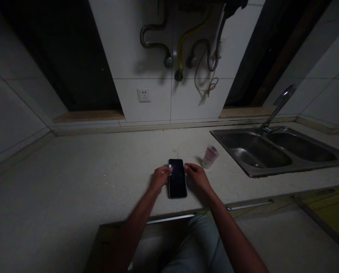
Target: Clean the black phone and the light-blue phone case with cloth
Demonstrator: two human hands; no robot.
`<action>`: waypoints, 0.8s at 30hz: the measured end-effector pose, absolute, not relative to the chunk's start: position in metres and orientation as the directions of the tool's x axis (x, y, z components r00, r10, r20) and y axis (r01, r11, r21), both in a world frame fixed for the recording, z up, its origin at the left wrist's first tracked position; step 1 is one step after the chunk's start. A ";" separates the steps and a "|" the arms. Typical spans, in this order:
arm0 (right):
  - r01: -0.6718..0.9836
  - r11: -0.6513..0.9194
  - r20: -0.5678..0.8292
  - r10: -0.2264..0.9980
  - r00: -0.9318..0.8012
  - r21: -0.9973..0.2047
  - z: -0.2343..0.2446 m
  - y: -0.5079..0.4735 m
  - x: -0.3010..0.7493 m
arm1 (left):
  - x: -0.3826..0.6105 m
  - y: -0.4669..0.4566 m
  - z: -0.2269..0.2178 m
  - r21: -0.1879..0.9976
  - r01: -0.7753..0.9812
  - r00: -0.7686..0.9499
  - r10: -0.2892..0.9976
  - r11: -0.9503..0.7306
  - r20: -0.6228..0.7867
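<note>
A smartphone [177,184] with a dark screen is upright in my view, at the front of the pale countertop. My left hand [160,178] is closed on its left edge, with the thumb over the screen near a small white patch. At the upper right edge of the phone, my right hand [197,175] is closed in a pinch, its fingertips against the side. The undersides of both hands' fingers are hidden. Just beyond my right hand stands a translucent plastic cup [210,156] with red and white print, leaning slightly in view.
To the right, a double steel sink [254,151] with a faucet [277,106] is set into the countertop [101,159]. Pipes and a yellow hose [183,41] hang on the tiled wall above a socket [143,95]. Drawer handles [172,218] run along the front edge. The light is dim.
</note>
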State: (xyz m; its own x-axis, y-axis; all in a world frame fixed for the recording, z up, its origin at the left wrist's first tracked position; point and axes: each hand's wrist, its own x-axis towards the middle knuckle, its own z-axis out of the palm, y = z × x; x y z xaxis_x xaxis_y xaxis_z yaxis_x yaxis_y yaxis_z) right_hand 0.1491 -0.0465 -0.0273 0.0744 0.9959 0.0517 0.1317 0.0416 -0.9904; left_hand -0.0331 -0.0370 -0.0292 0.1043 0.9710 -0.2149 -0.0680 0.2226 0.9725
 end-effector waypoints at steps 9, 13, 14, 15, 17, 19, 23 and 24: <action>0.660 0.045 -0.082 0.984 -0.160 -0.750 0.026 0.006 0.134 | -0.031 -0.040 -0.014 0.991 0.072 0.070 0.991 0.109 -0.114; 0.644 0.061 -0.094 0.974 -0.204 -0.763 0.036 0.004 0.132 | -0.034 -0.040 -0.008 0.990 0.125 0.067 0.995 0.071 -0.079; 0.618 0.062 -0.092 0.973 -0.214 -0.784 0.036 0.003 0.133 | -0.034 -0.040 -0.008 0.990 0.128 0.071 0.995 0.064 -0.073; 0.593 0.060 -0.091 0.971 -0.222 -0.803 0.036 0.003 0.134 | -0.034 -0.040 -0.007 0.990 0.128 0.074 0.995 0.058 -0.067; 0.545 0.063 -0.083 0.968 -0.239 -0.836 0.036 0.002 0.136 | -0.032 -0.041 -0.006 0.990 0.134 0.074 0.996 0.045 -0.055; 0.507 0.073 -0.065 0.966 -0.249 -0.859 0.034 0.002 0.137 | -0.030 -0.041 -0.005 0.987 0.155 0.057 0.997 0.032 -0.041; 0.497 0.081 -0.034 0.976 -0.217 -0.864 0.028 0.004 0.135 | -0.025 -0.041 -0.002 0.983 0.182 0.038 0.999 0.011 -0.018; 0.492 0.088 -0.021 0.977 -0.210 -0.866 0.027 0.004 0.134 | -0.025 -0.041 -0.002 0.987 0.162 0.040 0.999 0.003 -0.009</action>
